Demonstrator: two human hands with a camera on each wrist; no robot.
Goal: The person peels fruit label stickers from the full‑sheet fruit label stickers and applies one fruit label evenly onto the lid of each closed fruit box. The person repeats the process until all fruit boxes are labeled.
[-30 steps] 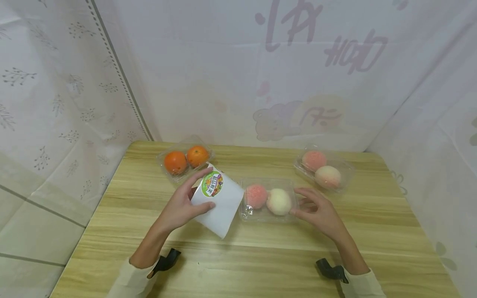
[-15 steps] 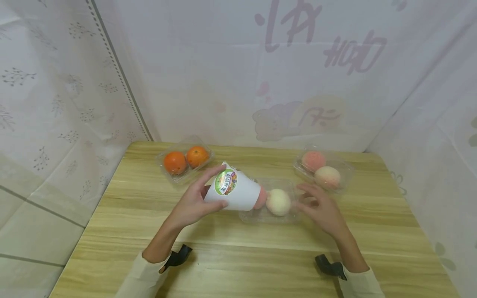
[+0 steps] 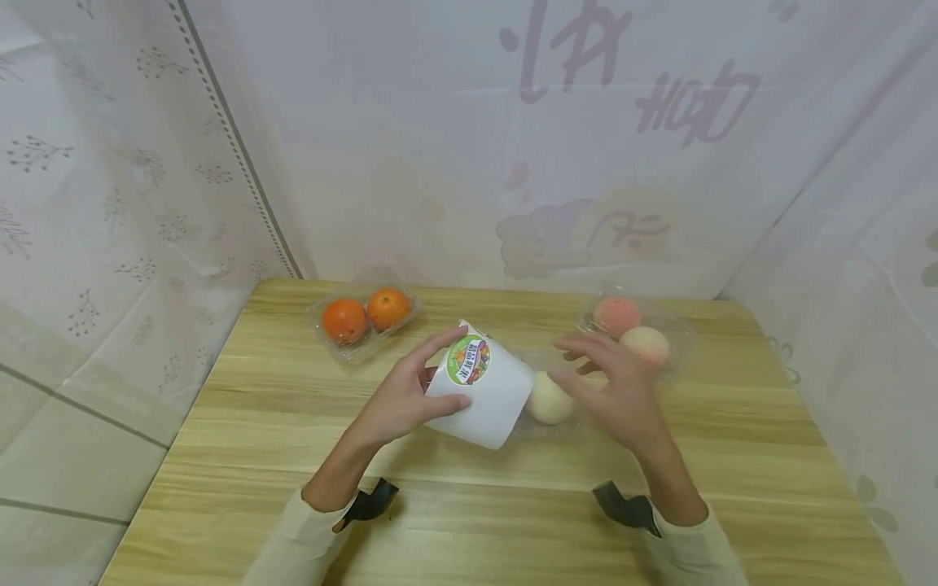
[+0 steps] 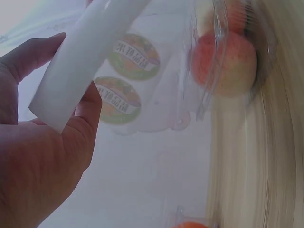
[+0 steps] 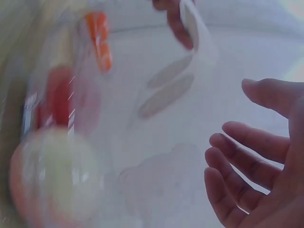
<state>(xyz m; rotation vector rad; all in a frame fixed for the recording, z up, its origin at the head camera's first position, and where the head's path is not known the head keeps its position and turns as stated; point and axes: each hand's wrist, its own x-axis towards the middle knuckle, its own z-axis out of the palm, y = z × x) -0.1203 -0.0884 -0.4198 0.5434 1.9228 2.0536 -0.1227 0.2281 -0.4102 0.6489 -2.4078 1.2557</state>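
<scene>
My left hand (image 3: pixel 403 400) holds a curled white sheet of stickers (image 3: pixel 493 411) between thumb and fingers, above the table. A round green fruit label (image 3: pixel 468 360) shows on its face; in the left wrist view two round labels (image 4: pixel 134 57) are visible on the sheet. Below it lies a clear plastic box (image 3: pixel 564 429) with a pale peach (image 3: pixel 550 399); the sheet hides the box's pink peach in the head view. My right hand (image 3: pixel 619 391) hovers over the box's right side, near the sheet, its fingers apart and holding nothing, as the right wrist view confirms.
At the back left stands a clear box (image 3: pixel 352 352) with two oranges (image 3: pixel 388 308). Another clear box (image 3: pixel 677 334) with two peaches (image 3: pixel 617 314) sits at the back right, partly behind my right hand. Printed curtains (image 3: pixel 440 163) surround the wooden table (image 3: pixel 498 521).
My left hand has carried the sticker sheet rightward over the middle box, covering its pink peach. My right hand has left the box's right end and moved up and left toward the sheet.
</scene>
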